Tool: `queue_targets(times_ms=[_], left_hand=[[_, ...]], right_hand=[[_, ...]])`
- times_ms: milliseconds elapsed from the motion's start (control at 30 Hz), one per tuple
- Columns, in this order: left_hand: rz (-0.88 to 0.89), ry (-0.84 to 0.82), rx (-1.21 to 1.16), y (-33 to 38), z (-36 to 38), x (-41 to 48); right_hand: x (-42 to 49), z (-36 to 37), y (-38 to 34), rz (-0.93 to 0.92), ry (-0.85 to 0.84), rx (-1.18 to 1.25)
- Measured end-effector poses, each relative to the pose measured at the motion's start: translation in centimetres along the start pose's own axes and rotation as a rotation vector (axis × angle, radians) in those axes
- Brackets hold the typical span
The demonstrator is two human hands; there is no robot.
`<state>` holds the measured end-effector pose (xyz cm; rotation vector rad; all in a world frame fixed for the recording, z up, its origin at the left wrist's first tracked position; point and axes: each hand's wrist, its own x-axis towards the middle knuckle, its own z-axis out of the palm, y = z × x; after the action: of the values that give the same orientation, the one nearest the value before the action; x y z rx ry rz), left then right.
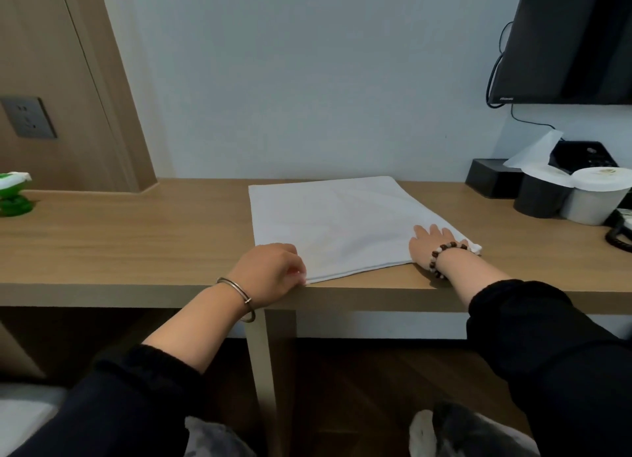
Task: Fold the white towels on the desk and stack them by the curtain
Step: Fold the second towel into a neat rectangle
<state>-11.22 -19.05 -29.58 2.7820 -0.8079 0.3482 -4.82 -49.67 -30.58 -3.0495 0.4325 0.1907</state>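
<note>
A white towel [337, 222] lies spread flat on the wooden desk [136, 237], reaching from the wall almost to the front edge. My left hand [273, 272] is curled at the towel's near left corner by the desk's front edge, fingers pinching the cloth. My right hand [432, 246] lies flat, fingers spread, pressing on the towel's near right corner. A metal bangle is on my left wrist and a bead bracelet on my right. No curtain is in view.
At the right stand a black cup [542, 195] and a white cup [598, 196] with lids, a black tissue box [492, 178] and a phone [620, 231]. A TV [567, 43] hangs above. A green object [13, 196] sits far left. A desk leg [263, 371] is below.
</note>
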Motion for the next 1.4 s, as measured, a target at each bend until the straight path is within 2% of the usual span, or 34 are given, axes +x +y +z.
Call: queue_targets(times_ms=[167, 367, 500, 933, 1267, 1400], left_hand=[[0.028, -0.009, 0.072, 0.0, -0.4, 0.1], [0.129, 0.134, 0.194, 0.7, -0.2, -0.3], [0.221, 0.171, 0.200, 0.9, 0.3, -0.8], [0.009, 0.150, 0.001, 0.3, 1.3, -0.8], [0.174, 0.155, 0.212, 1.3, 1.0, -1.1], [0.241, 0.146, 0.295, 1.9, 0.3, -0.9]], right_hand=[[0.1, 0.3, 0.0, 0.008, 0.008, 0.026], [0.0, 0.5, 0.0, 0.012, 0.018, 0.037], [0.1, 0.6, 0.1, 0.014, 0.038, 0.040], [0.2, 0.9, 0.2, -0.002, 0.069, 0.048], [-0.1, 0.8, 0.1, 0.002, 0.102, 0.055], [-0.6, 0.2, -0.7, 0.010, 0.143, -0.027]])
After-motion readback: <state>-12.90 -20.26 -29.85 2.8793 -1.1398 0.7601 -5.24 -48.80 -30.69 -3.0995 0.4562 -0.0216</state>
